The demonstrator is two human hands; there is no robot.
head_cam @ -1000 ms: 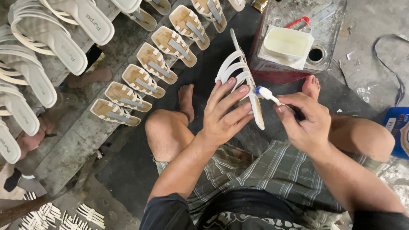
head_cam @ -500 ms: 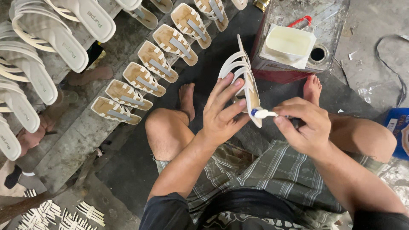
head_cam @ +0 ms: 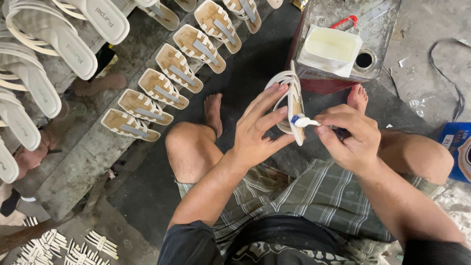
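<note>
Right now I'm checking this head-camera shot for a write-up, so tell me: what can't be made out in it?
- Brush handle: the right hand wraps it; only the white tip shows.
- Sandal sole face: seen edge-on, with the left hand covering one side.
- Metal can: top cut by the frame edge, a white tub covers part of its lid.
- Blue box: cut by the right edge.

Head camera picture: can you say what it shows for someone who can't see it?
A seated person's left hand holds a white strappy sandal on edge while the right hand presses a small brush against its sole. Sandal soles line the floor; a glue tub sits ahead.
</note>
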